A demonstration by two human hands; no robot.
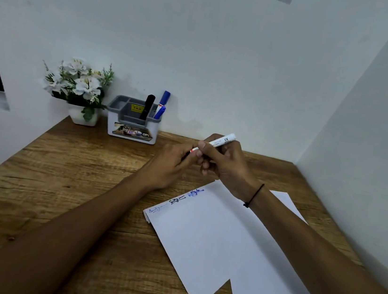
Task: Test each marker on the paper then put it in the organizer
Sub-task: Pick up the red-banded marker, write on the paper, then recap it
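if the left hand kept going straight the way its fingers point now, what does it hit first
The left hand points right and slightly away, so it would first meet the right hand gripping the white marker with a red band. They already look touching at the marker's lower end, though depth is unclear.

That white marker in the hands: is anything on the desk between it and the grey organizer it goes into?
Nothing visible. Between the white marker, held by both hands, and the organizer lies only bare desk. The organizer already holds a black marker and two blue ones, with open compartments left.
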